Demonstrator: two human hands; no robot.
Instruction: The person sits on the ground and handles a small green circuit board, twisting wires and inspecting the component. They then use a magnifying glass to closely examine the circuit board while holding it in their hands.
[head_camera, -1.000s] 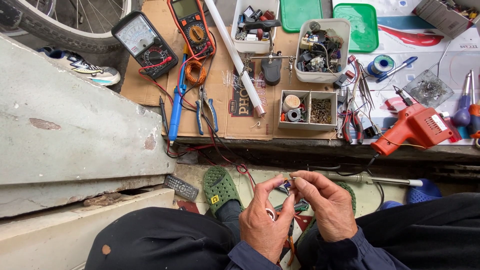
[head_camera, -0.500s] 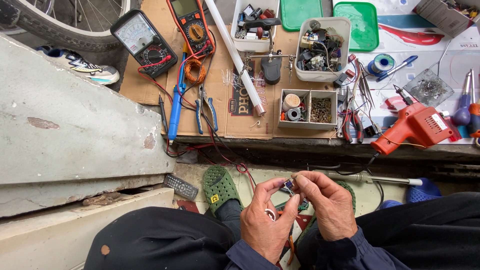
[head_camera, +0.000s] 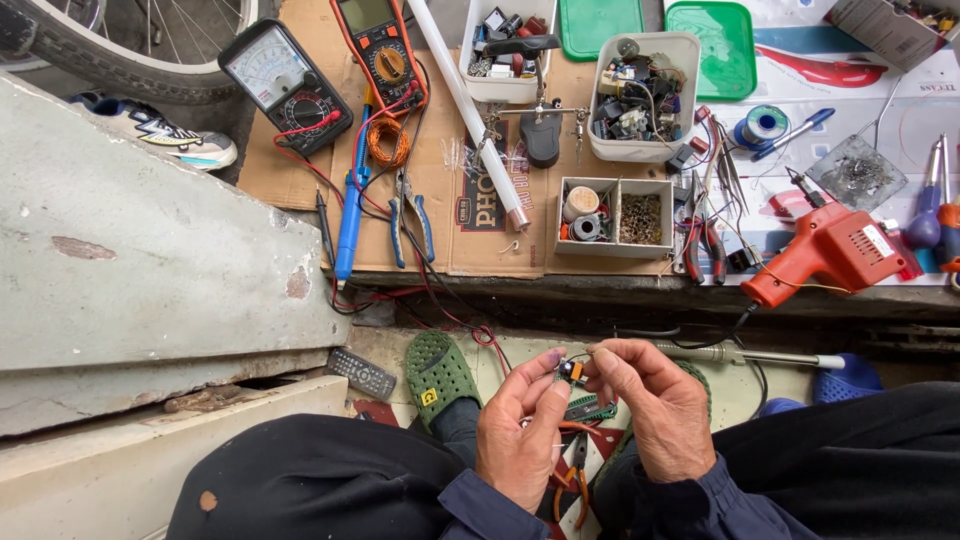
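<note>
Down over the lap, the left hand (head_camera: 520, 440) and right hand (head_camera: 655, 410) pinch a small electronic part (head_camera: 571, 371) between fingertips, apparently inspecting or positioning it. Next it probably needs steadying for the orange soldering gun (head_camera: 830, 250), at the cardboard-covered bench's (head_camera: 300, 175) right front edge.

A flattened cardboard sheet (head_camera: 440, 190) covers the low counter (head_camera: 640, 290). On it lie two multimeters (one analog (head_camera: 283, 83), one orange-edged (head_camera: 381, 48)), a blue-handled tool (head_camera: 350, 215), pliers (head_camera: 412, 218), a white tube (head_camera: 468, 110) and a two-part parts tray (head_camera: 614, 217); an orange soldering gun (head_camera: 825, 250) lies beside it.
</note>
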